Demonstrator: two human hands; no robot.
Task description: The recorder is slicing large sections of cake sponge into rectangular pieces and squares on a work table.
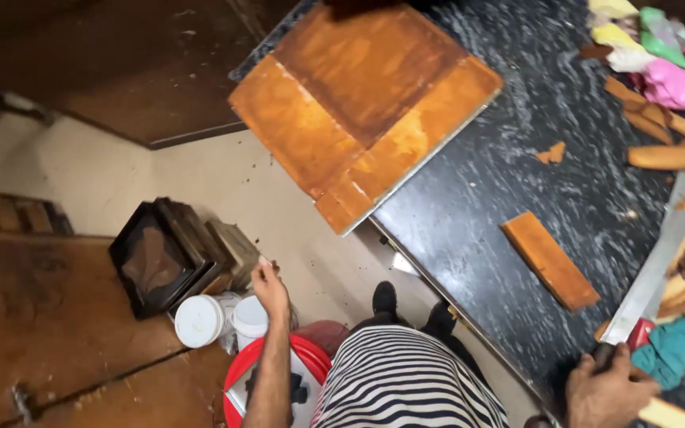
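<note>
While the left hand [269, 287] reaches down toward the floor [223, 174], its fingers drawn loosely together on nothing I can make out, it hangs just above two white lidded tubs [200, 321] and a red bucket [279, 372]. Just beyond that hand stands a stack of dark square trays [152, 257], leaning against each other; a careless brush of the arm could, I judge, tip them or knock a tub over.

Farther right of the left hand, a large orange-brown board [362, 103] overhangs the edge of the dark marbled tabletop [485, 198]. With so much of it past the edge it looks liable to slide off onto the floor if bumped. A small wooden block [550, 260] lies flat between that board and the right hand.

The right hand [608, 388] is clamped on the handle of a long knife [652, 269], the blade resting on the tabletop and pointing away from the hand. With the body bent toward the floor, the blade could drag or slip, I think. Right beside the blade lie brown cut scraps [671, 157] and a teal cloth [683, 341]; pink and green wrappings [667, 83] crowd the far corner beyond the hand.
</note>
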